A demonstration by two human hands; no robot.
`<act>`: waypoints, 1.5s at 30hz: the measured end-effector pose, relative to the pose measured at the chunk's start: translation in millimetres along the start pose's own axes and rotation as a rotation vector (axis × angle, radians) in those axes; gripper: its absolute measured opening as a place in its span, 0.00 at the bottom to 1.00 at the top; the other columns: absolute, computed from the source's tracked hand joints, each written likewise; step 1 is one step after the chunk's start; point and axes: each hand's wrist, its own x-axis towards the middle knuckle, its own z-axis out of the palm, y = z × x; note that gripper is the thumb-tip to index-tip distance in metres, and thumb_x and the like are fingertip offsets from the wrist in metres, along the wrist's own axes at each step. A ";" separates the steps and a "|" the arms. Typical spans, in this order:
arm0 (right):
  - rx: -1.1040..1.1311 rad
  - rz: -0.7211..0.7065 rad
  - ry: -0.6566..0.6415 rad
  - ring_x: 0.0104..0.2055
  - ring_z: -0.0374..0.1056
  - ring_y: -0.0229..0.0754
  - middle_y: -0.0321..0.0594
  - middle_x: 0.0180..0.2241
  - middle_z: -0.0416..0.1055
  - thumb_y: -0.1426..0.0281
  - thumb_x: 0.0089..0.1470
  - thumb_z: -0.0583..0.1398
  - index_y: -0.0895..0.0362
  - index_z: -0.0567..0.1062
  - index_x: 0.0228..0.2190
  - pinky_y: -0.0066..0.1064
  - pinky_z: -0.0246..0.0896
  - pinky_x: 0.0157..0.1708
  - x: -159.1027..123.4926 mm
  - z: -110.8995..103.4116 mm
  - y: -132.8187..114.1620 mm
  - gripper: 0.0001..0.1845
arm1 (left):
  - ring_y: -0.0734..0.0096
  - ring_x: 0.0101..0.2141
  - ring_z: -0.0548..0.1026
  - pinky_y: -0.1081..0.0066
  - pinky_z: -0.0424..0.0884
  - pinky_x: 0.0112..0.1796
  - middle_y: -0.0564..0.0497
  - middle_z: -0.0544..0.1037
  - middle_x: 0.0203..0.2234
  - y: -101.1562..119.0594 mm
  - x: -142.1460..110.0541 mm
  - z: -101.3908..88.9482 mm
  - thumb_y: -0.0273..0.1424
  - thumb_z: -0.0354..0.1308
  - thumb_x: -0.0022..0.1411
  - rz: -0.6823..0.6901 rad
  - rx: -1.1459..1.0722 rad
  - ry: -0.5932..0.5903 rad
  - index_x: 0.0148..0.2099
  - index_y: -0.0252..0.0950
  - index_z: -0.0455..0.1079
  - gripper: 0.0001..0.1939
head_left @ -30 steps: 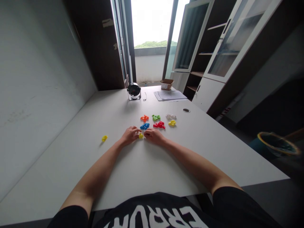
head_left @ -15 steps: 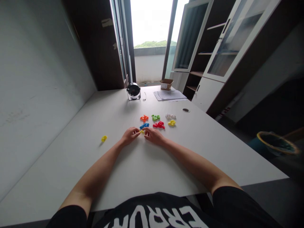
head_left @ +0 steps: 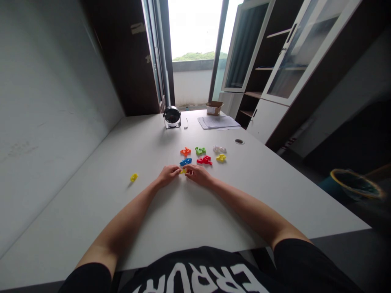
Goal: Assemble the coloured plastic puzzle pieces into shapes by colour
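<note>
- Across the white desk (head_left: 91, 211), viewed from the head-worn camera: two bare forearms reach forward, and both hands rest low near the desk's middle.
- Left hand (head_left: 167, 176): half closed, fingers curled inward, tips at one side of a small yellow plastic piece (head_left: 182, 171).
- Right hand (head_left: 198, 176): also half closed, its fingertips (head_left: 188, 170) at the other side of that piece. Whether either hand has firm hold of it cannot be told.
- Just beyond the hands: a blue plastic piece (head_left: 185, 162).
- Farther along the desk, loosely grouped: an orange piece (head_left: 185, 151), a green piece (head_left: 200, 150), a red piece (head_left: 204, 160), a second yellow piece (head_left: 221, 158) and a whitish piece (head_left: 219, 149).
- Well left of the left hand: a third yellow piece (head_left: 133, 177).
- At the far end: a round black-and-chrome device (head_left: 172, 117), a cardboard box (head_left: 214, 108) and a stack of papers (head_left: 217, 122).
- Beyond the desk, right: a glass-fronted cabinet (head_left: 293, 53).
- Lower right, on the floor: a yellow-rimmed bin (head_left: 356, 184).
</note>
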 end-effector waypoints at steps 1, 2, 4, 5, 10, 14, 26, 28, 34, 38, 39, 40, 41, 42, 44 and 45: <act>0.003 0.000 -0.004 0.31 0.69 0.37 0.40 0.37 0.76 0.72 0.58 0.62 0.54 0.74 0.50 0.27 0.63 0.35 -0.1 -0.4 -0.3 0.17 | 0.68 0.34 0.73 0.74 0.65 0.36 0.52 0.79 0.31 0.6 0.1 -0.1 0.41 0.49 0.67 -0.007 0.008 -0.001 0.38 0.37 0.77 0.18; 0.007 -0.001 -0.006 0.31 0.69 0.37 0.40 0.37 0.76 0.71 0.58 0.62 0.54 0.74 0.50 0.27 0.63 0.35 -0.3 -0.7 -0.5 0.18 | 0.68 0.33 0.72 0.74 0.65 0.36 0.52 0.79 0.30 1.1 0.2 -0.1 0.41 0.48 0.67 -0.015 0.017 -0.001 0.38 0.37 0.77 0.19; 0.018 -0.009 -0.006 0.31 0.69 0.37 0.40 0.36 0.76 0.71 0.58 0.62 0.54 0.74 0.51 0.27 0.63 0.35 -0.4 -1.0 -0.3 0.19 | 0.69 0.32 0.72 0.74 0.64 0.35 0.52 0.78 0.29 1.7 0.4 0.1 0.40 0.48 0.67 -0.020 0.034 0.005 0.37 0.37 0.77 0.19; 0.025 -0.015 -0.004 0.31 0.69 0.37 0.40 0.36 0.76 0.70 0.58 0.62 0.54 0.74 0.51 0.27 0.63 0.35 -0.3 -0.8 0.2 0.18 | 0.69 0.32 0.72 0.74 0.64 0.34 0.52 0.78 0.29 1.9 0.4 0.2 0.40 0.48 0.67 -0.014 0.042 0.010 0.37 0.37 0.77 0.19; 0.072 0.010 -0.002 0.30 0.66 0.36 0.38 0.32 0.74 0.68 0.56 0.63 0.55 0.78 0.41 0.26 0.60 0.32 1.5 2.5 4.0 0.10 | 0.69 0.33 0.72 0.74 0.64 0.35 0.52 0.78 0.30 1.9 -0.1 1.0 0.38 0.48 0.67 0.025 0.057 0.026 0.36 0.38 0.77 0.17; 0.101 0.024 -0.019 0.28 0.63 0.34 0.34 0.29 0.72 0.70 0.51 0.65 0.56 0.77 0.36 0.25 0.57 0.30 2.9 3.9 3.5 0.08 | 0.68 0.34 0.73 0.74 0.66 0.38 0.52 0.79 0.31 2.4 0.2 0.7 0.38 0.48 0.67 0.046 0.046 -0.012 0.37 0.38 0.76 0.16; 0.207 0.135 -0.045 0.26 0.59 0.34 0.33 0.26 0.68 0.62 0.55 0.61 0.58 0.74 0.33 0.24 0.53 0.27 4.2 -0.5 6.1 0.11 | 0.71 0.31 0.71 0.74 0.66 0.37 0.53 0.78 0.32 5.0 -3.7 -0.9 0.40 0.55 0.65 0.090 -0.023 -0.054 0.44 0.38 0.75 0.14; 0.224 0.142 -0.052 0.26 0.59 0.34 0.33 0.25 0.68 0.61 0.56 0.61 0.58 0.74 0.33 0.24 0.53 0.26 4.4 -1.7 7.1 0.13 | 0.71 0.31 0.70 0.74 0.66 0.36 0.53 0.77 0.31 4.2 -2.5 0.8 0.41 0.53 0.66 0.089 -0.003 -0.060 0.43 0.38 0.75 0.14; 0.177 0.143 -0.031 0.25 0.56 0.33 0.31 0.24 0.65 0.57 0.60 0.57 0.58 0.73 0.32 0.25 0.50 0.25 4.9 -4.4 4.2 0.17 | 0.70 0.31 0.70 0.73 0.65 0.36 0.53 0.76 0.29 5.2 -1.4 3.0 0.43 0.48 0.69 0.081 -0.003 -0.051 0.36 0.37 0.71 0.18; 0.129 0.135 0.029 0.25 0.60 0.34 0.31 0.26 0.69 0.61 0.60 0.59 0.56 0.73 0.38 0.24 0.53 0.27 3.5 -2.9 -0.1 0.11 | 0.70 0.31 0.71 0.73 0.66 0.36 0.52 0.75 0.28 7.8 -3.9 1.8 0.44 0.42 0.71 0.057 -0.059 -0.034 0.35 0.37 0.70 0.23; 0.122 0.130 0.040 0.26 0.62 0.34 0.32 0.27 0.70 0.63 0.59 0.60 0.55 0.73 0.41 0.25 0.55 0.27 3.0 -2.4 -0.8 0.11 | 0.70 0.30 0.71 0.73 0.66 0.36 0.52 0.75 0.28 8.4 -4.5 1.4 0.45 0.40 0.71 0.049 -0.070 -0.035 0.35 0.37 0.70 0.24; 0.117 0.123 0.049 0.26 0.63 0.34 0.33 0.29 0.72 0.64 0.59 0.60 0.54 0.72 0.44 0.25 0.56 0.28 2.5 -1.9 -1.4 0.12 | 0.70 0.30 0.71 0.73 0.66 0.36 0.52 0.75 0.27 8.9 -4.8 1.1 0.46 0.39 0.72 0.041 -0.080 -0.038 0.35 0.36 0.69 0.25; 0.110 0.113 0.057 0.27 0.65 0.35 0.34 0.30 0.73 0.66 0.58 0.61 0.54 0.71 0.47 0.25 0.58 0.30 2.1 -1.5 -1.9 0.15 | 0.70 0.30 0.70 0.73 0.66 0.36 0.52 0.75 0.27 9.3 -5.0 0.8 0.46 0.38 0.72 0.034 -0.088 -0.044 0.35 0.36 0.69 0.26; 0.100 0.100 0.064 0.28 0.66 0.35 0.35 0.32 0.74 0.67 0.58 0.61 0.53 0.71 0.49 0.26 0.60 0.31 1.6 -1.3 -2.3 0.17 | 0.70 0.30 0.70 0.72 0.66 0.36 0.52 0.74 0.27 9.6 -5.1 0.5 0.46 0.37 0.72 0.029 -0.094 -0.052 0.34 0.36 0.69 0.26; 0.076 0.065 0.074 0.30 0.68 0.36 0.37 0.35 0.76 0.68 0.58 0.62 0.53 0.70 0.52 0.27 0.62 0.33 0.8 -1.2 -2.8 0.20 | 0.70 0.29 0.70 0.72 0.66 0.36 0.52 0.74 0.26 10.2 -4.9 -0.1 0.46 0.36 0.71 0.025 -0.099 -0.070 0.33 0.36 0.68 0.27; 0.069 0.044 0.075 0.30 0.68 0.36 0.38 0.37 0.76 0.68 0.58 0.62 0.53 0.70 0.52 0.28 0.63 0.35 0.4 -1.3 -3.1 0.20 | 0.69 0.29 0.70 0.71 0.66 0.36 0.52 0.73 0.26 10.6 -4.8 -0.4 0.46 0.35 0.71 0.026 -0.099 -0.077 0.33 0.36 0.68 0.27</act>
